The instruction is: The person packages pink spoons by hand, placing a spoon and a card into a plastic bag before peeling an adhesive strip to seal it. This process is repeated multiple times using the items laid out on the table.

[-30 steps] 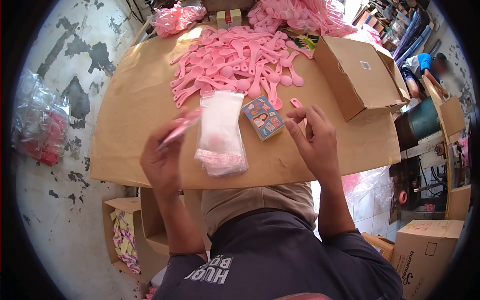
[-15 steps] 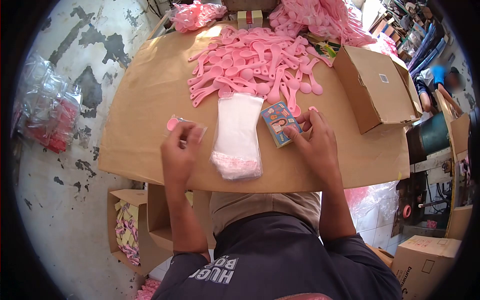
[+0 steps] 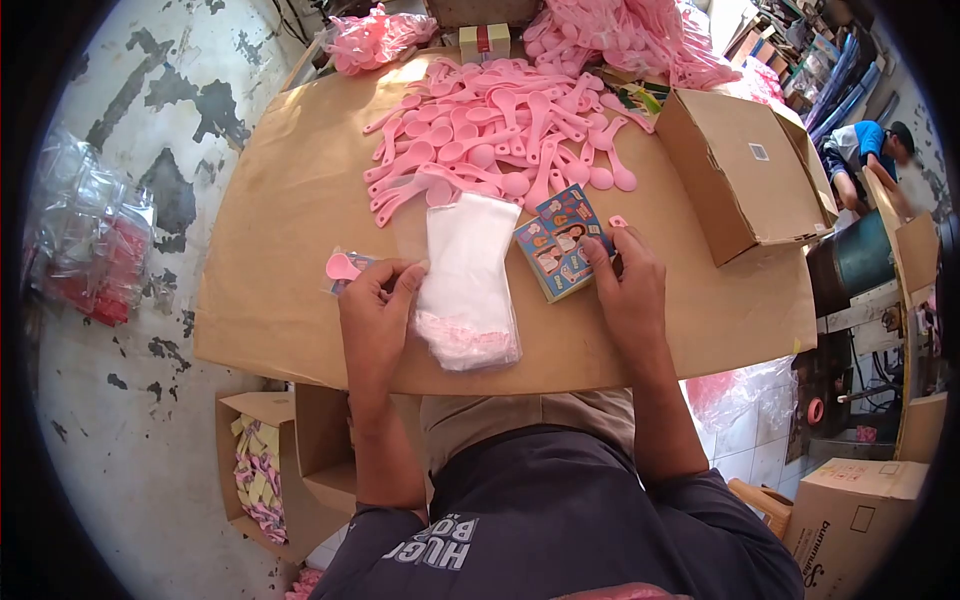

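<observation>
A stack of clear plastic bags (image 3: 465,260) with white insides lies in the middle of the cardboard tabletop. My left hand (image 3: 378,310) pinches the left edge of a thin bag at this stack. Just beyond its knuckles lies a pink spoon (image 3: 341,266) with a small printed card in clear wrap. At the right, blue printed cards (image 3: 562,240) lie in a stack, the top one shifted askew. My right hand (image 3: 632,275) has its thumb on that card. The end of a pink spoon handle (image 3: 617,221) pokes out past its fingers; the rest is hidden.
A heap of pink spoons (image 3: 480,130) covers the table's far part. Beside it stands a cardboard box (image 3: 735,175). Bagged spoons (image 3: 620,40) lie at the back. Below the left edge, an open carton (image 3: 262,470) holds packets. Another person (image 3: 862,150) is at far right.
My left hand has moved right, from the wrapped spoon to the bag stack, leaving the spoon on the table. The top card has slid toward the upper right under my right thumb.
</observation>
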Demonstrator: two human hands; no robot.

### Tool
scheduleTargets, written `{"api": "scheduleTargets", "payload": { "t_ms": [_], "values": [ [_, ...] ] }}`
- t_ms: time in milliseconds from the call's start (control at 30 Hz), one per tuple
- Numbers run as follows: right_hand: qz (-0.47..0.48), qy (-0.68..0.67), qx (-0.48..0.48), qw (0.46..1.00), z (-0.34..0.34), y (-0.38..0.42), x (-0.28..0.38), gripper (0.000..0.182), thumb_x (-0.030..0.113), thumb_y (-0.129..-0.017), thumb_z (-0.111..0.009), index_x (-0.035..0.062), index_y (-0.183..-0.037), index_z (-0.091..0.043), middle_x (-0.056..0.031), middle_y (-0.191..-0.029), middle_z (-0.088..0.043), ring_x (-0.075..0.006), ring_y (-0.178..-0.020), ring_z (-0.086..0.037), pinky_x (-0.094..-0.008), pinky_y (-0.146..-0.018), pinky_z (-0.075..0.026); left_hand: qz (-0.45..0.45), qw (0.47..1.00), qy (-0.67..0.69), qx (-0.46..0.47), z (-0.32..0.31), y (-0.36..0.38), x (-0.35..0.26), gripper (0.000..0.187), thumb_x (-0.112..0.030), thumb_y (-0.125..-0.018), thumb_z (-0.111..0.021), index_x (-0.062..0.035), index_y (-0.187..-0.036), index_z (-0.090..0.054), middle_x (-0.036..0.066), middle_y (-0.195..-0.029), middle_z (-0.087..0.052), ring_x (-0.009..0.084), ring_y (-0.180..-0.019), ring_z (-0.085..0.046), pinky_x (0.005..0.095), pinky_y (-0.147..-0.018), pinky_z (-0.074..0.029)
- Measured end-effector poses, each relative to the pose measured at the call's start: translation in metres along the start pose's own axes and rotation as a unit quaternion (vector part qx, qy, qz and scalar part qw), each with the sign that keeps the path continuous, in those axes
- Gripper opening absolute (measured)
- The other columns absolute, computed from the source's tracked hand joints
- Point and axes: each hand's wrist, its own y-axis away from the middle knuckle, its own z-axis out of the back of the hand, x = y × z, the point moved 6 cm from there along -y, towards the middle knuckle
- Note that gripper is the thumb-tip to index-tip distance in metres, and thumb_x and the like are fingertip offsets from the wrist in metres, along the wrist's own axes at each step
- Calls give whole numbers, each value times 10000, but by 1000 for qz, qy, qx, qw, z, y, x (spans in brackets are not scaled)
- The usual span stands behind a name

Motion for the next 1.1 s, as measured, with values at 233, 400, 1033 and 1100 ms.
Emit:
{"api": "scheduleTargets", "payload": {
  "t_ms": [233,400,1033,1100],
  "values": [
    [16,-77,-105,991,20,2,8,201,160,-1019,-639,-37,-994,-669,-56,-844,-621,-104,-640,-521,-260,-572,-400,-79,993,-8,-87,11,2,0,222,-144,-996,-676,57,-1064,-741,45,-833,-673,90,-680,-563,256,-656,-461],
    [-2,-247,-106,963,19,8,8,159,140,-1024,-650,-16,-1030,-680,14,-809,-603,-37,-660,-488,-223,-560,-374,-60,972,199,-110,13,4,-1,200,-163,-1023,-659,19,-1060,-733,56,-941,-719,99,-786,-628,240,-717,-502],
    [-87,-384,136,909,-6,48,52,191,142,-1012,-675,-19,-1114,-658,-7,-825,-677,-28,-621,-556,-203,-523,-423,-40,845,533,10,-44,23,-45,219,-98,-1004,-661,-50,-1181,-541,230,-1081,-732,290,-946,-755,369,-854,-631],
    [-92,-408,118,900,-5,48,52,189,140,-1018,-665,-16,-1124,-648,-8,-818,-669,-33,-625,-567,-198,-518,-428,-47,828,557,27,-52,22,-46,224,-97,-1000,-667,-33,-1188,-562,212,-1080,-731,292,-994,-745,411,-880,-630]
  ]
}}
